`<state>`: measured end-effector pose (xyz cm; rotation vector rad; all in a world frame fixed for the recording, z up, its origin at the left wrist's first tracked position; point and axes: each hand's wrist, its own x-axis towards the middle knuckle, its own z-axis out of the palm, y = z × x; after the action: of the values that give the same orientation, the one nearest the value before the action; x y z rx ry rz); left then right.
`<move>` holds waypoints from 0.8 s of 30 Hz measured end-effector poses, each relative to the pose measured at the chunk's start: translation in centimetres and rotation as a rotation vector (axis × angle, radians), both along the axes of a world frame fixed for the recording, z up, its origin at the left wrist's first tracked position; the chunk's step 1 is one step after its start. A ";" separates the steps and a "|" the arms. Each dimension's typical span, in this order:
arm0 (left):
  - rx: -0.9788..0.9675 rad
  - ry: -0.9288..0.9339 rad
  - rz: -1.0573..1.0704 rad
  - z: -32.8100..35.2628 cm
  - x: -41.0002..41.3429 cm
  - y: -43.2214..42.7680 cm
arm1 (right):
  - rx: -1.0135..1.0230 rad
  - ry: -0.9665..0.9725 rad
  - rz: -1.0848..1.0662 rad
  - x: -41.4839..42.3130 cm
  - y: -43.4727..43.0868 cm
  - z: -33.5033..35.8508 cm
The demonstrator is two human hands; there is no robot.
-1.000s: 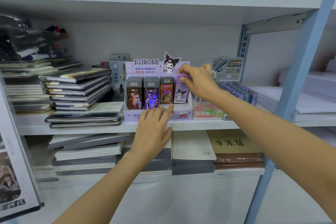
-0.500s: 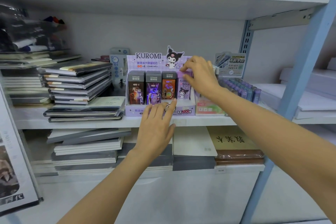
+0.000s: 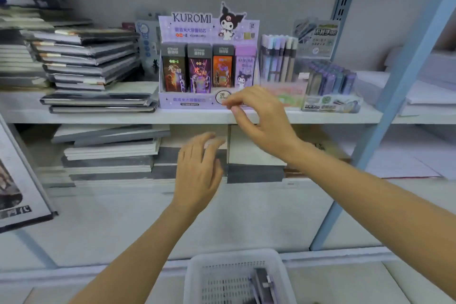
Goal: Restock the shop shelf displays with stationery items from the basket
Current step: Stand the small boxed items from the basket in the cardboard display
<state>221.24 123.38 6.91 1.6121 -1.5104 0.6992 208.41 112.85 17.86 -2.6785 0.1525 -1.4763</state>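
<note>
Display box (image 3: 187,101): printed card with a glossy lilac face. The small packs (image 3: 199,71) inside it carry shiny, foil-like print. Shelf board (image 3: 98,117): smooth, matt white paint. Upright (image 3: 404,81) at right: metal with a pale blue satin coat. Notebooks (image 3: 91,57), far left: dark covers with a dull sheen and pale paper edges. Tray (image 3: 330,103), right of the box: clear glossy plastic. Basket (image 3: 234,255), near: white perforated plastic, smooth and faintly shiny.

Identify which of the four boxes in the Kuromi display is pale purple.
The rightmost box, beside the pens; the other three have grey tops and dark fronts.
</note>
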 end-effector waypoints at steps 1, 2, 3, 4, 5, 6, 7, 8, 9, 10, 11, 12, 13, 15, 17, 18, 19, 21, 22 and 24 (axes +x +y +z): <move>0.042 0.056 0.010 -2.5 -0.2 0.5 | 0.052 0.054 0.043 -0.2 0.6 -2.4; 0.102 0.100 0.015 -5.0 -0.4 1.1 | 0.108 0.124 0.065 -0.5 1.0 -5.0; 0.175 0.128 0.011 -7.6 -0.5 1.7 | 0.172 0.208 0.071 -0.8 1.2 -7.8; 0.255 0.142 0.004 -10.3 -0.7 2.4 | 0.244 0.299 0.069 -1.1 1.3 -10.7; 0.345 0.149 -0.003 -12.9 -0.8 3.1 | 0.317 0.393 0.063 -1.4 1.3 -13.6; 0.444 0.152 0.000 -15.6 -1.1 3.8 | 0.381 0.482 0.052 -1.7 1.2 -16.5; 0.546 0.157 0.022 -18.0 -1.3 4.4 | 0.437 0.566 0.036 -2.1 1.0 -19.3; 0.647 0.173 0.054 -20.4 -1.6 5.0 | 0.495 0.645 0.017 -2.5 0.8 -22.1; 0.771 0.215 0.087 -22.6 -1.9 5.5 | 0.558 0.722 -0.002 -3.1 0.5 -24.9; 0.900 0.270 0.129 -24.7 -2.1 6.1 | 0.622 0.802 -0.019 -3.7 0.4 -27.6; 1.022 0.306 0.168 -26.6 -2.2 6.9 | 0.681 0.884 -0.037 -4.4 0.3 -30.2; 1.124 0.316 0.194 -28.3 -2.1 7.6 | 0.732 0.970 -0.058 -5.2 0.3 -32.6; 1.202 0.326 0.205 -29.7 -2.0 8.2 | 0.773 1.060 -0.080 -5.9 0.3 -34.9; 1.271 0.336 0.206 -31.6 -1.9 9.1 | 0.838 1.213 -0.108 -7.0 0.7 -38.9; 1.258 0.310 0.205 -32.4 -1.9 9.5 | 0.860 1.296 -0.121 -7.6 1.3 -42.0; 1.225 0.297 0.199 -32.5 -2.0 9.7 | 0.833 1.313 -0.125 -7.7 1.6 -43.4; 1.194 0.302 0.186 -32.6 -2.0 9.7 | 0.778 1.329 -0.131 -7.7 2.0 -44.5; 1.136 0.297 0.174 -32.9 -2.2 9.8 | 0.624 1.379 -0.157 -7.6 2.6 -46.4; 1.121 0.295 0.173 -33.0 -2.3 9.8 | 0.550 1.402 -0.168 -7.4 2.9 -47.1; 1.093 0.307 0.179 -33.4 -2.3 9.8 | 0.457 1.445 -0.162 -7.0 3.1 -47.9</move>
<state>218.92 133.22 -26.47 2.5058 -1.6012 -0.4067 201.38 115.92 -30.07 -2.7012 0.6522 0.6661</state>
